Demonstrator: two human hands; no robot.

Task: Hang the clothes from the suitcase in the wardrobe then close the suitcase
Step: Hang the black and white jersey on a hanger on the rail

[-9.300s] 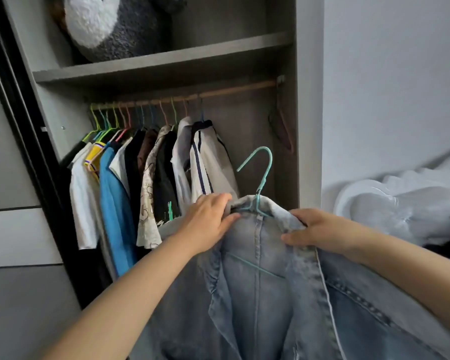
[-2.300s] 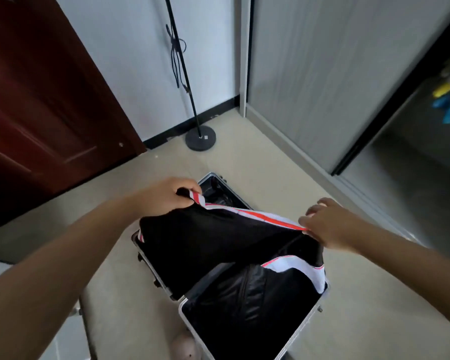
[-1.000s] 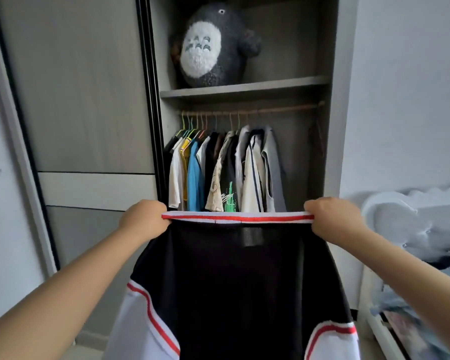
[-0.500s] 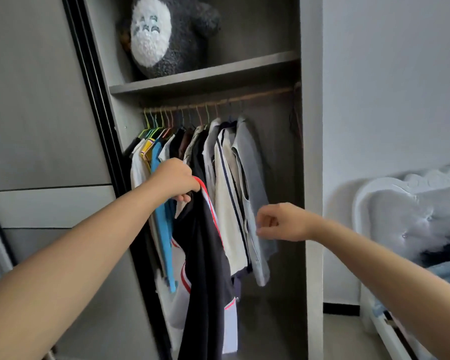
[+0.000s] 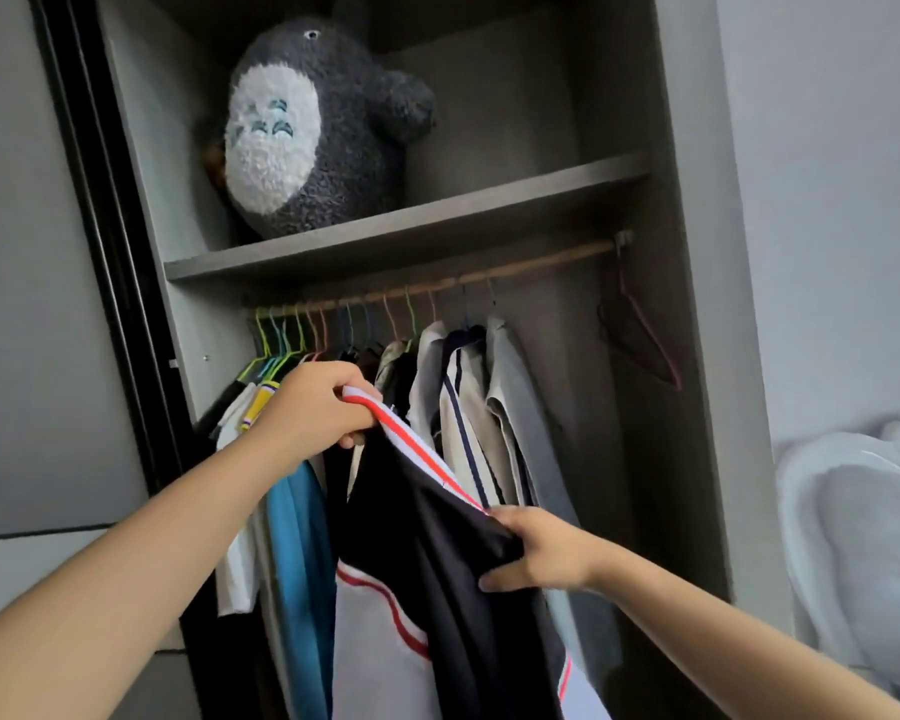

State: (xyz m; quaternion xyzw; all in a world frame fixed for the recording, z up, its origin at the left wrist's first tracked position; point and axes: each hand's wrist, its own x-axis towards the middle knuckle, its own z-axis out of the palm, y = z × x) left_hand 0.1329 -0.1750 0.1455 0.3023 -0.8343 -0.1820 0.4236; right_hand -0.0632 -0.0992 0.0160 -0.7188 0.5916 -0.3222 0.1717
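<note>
I hold a black garment point(image 5: 437, 553) with a white and red striped band in front of the open wardrobe point(image 5: 697, 356). My left hand point(image 5: 315, 407) grips the upper end of the striped band. My right hand point(image 5: 539, 556) grips the black cloth lower down, at the other end of the band. The garment hangs down between my hands, over the clothes on the rail. The wooden rail point(image 5: 541, 259) carries several shirts on coloured hangers point(image 5: 281, 335). An empty dark hanger point(image 5: 640, 335) hangs at the rail's right end. The suitcase is out of view.
A grey and white plush toy point(image 5: 307, 132) sits on the shelf point(image 5: 411, 231) above the rail. The sliding door point(image 5: 37, 304) stands at the left. White bedding point(image 5: 863, 532) lies at the right beside a plain wall.
My right hand, free half a second ago, has taken hold of the black garment again. The view has tilted up and moved closer to the wardrobe.
</note>
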